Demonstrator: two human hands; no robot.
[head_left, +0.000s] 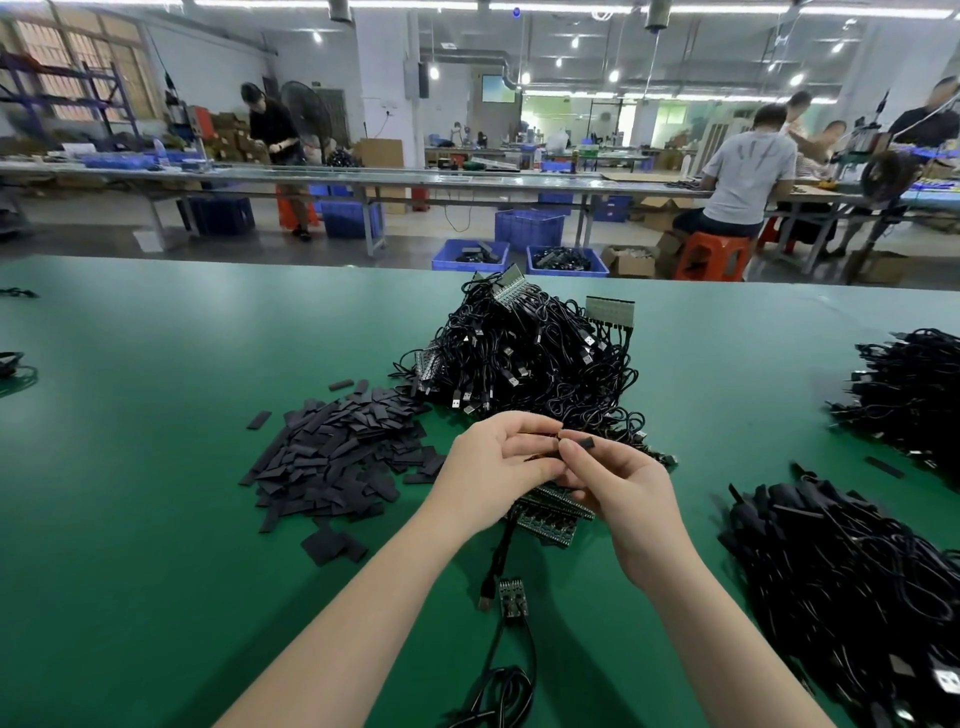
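Coiled cable (500, 693) on table (156, 545); left hand (496, 465) pinches dark part (539, 457), right hand (626, 491) pinches black sleeve (585, 443).

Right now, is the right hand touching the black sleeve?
Touching. Head view: right hand pinches the black sleeve between thumb and fingertips; left hand holds the cable.

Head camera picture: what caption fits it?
Left hand and right hand pinch a black sleeve above a green table beside a sleeve pile and cable heap.
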